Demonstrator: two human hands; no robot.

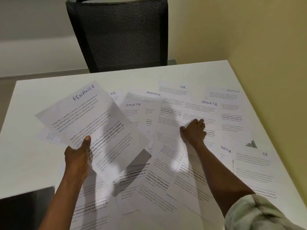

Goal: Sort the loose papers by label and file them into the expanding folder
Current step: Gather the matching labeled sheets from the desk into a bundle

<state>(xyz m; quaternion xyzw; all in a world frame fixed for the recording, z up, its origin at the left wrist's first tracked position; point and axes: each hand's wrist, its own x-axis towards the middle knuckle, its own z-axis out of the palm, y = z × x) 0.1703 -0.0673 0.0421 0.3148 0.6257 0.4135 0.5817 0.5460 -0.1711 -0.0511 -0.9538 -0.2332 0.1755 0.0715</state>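
Observation:
My left hand (pixel 78 155) grips a printed sheet headed FINANCE (pixel 86 120) and holds it tilted above the white table (pixel 25 100), thumb on top near its lower edge. My right hand (pixel 193 130) rests with curled fingers on a sheet headed SPORTS (pixel 199 112) at the middle right; whether it pinches the paper I cannot tell. Several loose sheets cover the table, labelled HR (pixel 182 87), ADMIN (pixel 152 93), SPORTS (pixel 132 105), ADMIN (pixel 232 91) and HR (pixel 264 155). A dark object, perhaps the folder (pixel 25 209), lies at the near left corner.
A black mesh office chair (pixel 119 34) stands behind the table's far edge. A yellow wall (pixel 265 39) runs along the right side of the table. A small grey object (pixel 251 144) pokes out between papers on the right. Bare tabletop shows at the left.

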